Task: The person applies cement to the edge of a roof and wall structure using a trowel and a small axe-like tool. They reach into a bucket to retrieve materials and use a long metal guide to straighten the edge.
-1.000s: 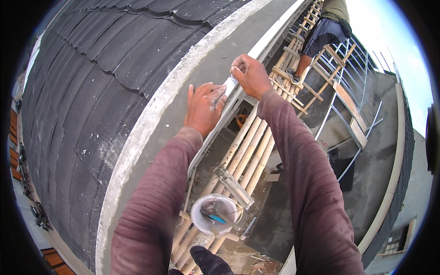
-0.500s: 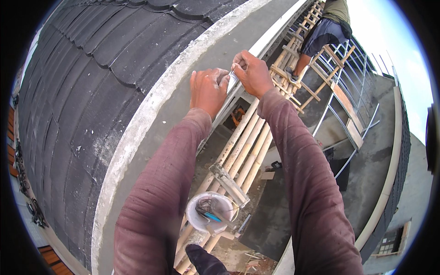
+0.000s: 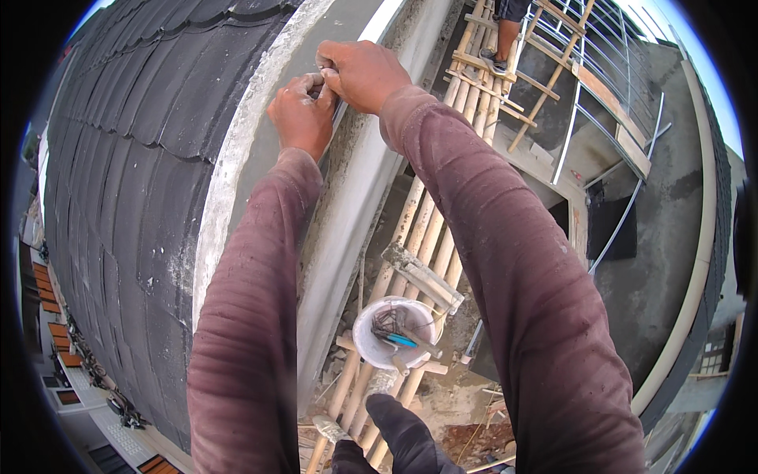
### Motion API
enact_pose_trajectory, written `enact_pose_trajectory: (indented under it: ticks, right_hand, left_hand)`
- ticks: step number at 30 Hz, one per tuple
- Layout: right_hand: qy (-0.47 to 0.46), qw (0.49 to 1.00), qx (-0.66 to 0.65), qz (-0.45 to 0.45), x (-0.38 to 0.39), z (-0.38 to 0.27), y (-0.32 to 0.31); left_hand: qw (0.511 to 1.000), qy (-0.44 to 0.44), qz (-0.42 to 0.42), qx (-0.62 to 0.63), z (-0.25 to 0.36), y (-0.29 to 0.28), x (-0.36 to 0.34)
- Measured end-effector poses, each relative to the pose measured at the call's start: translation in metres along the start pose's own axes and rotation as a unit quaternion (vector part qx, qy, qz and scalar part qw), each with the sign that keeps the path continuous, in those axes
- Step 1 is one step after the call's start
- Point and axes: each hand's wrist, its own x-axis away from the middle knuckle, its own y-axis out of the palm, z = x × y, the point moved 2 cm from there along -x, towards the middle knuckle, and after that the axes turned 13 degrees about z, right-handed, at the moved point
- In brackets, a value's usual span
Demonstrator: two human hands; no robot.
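My left hand [image 3: 300, 114] is curled at the white strip along the outer edge of the grey cement ledge [image 3: 260, 146], thumb and fingers pinched. My right hand [image 3: 363, 75] lies just above and right of it, bent over the same white strip [image 3: 379, 20], its fingertips meeting those of my left hand. What they pinch is hidden behind the fingers. Below my forearms, a pale moulded band [image 3: 335, 245] runs down the parapet's side. A white bucket [image 3: 363, 340] with tools inside, one with a blue part, stands on the bamboo poles.
Dark roof tiles [image 3: 126, 237] fill the left. Bamboo scaffolding [image 3: 410, 229] runs along the parapet, with my feet low on it. A co-worker's leg and shoe [image 3: 501, 47] are at the top. Metal bars and boards [image 3: 608, 103] lie at the right, beside a concrete surface [image 3: 671, 205].
My view has shifted, showing more of the parapet's side and less of the co-worker. My hands now appear higher and further left, closer together; the white bit between their fingertips is covered.
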Motion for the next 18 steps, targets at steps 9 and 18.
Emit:
enact_pose_trajectory:
  ticks: [9, 18]
  right_hand:
    - [0.094, 0.978, -0.095, 0.16, 0.112, 0.01, -0.033]
    - [0.481, 0.871, 0.047, -0.092, 0.593, 0.017, -0.059]
  left_hand:
    - [1.0, 0.02, -0.009, -0.003, -0.015, 0.008, -0.002]
    - [0.99, 0.087, -0.112, 0.019, -0.027, 0.002, -0.027]
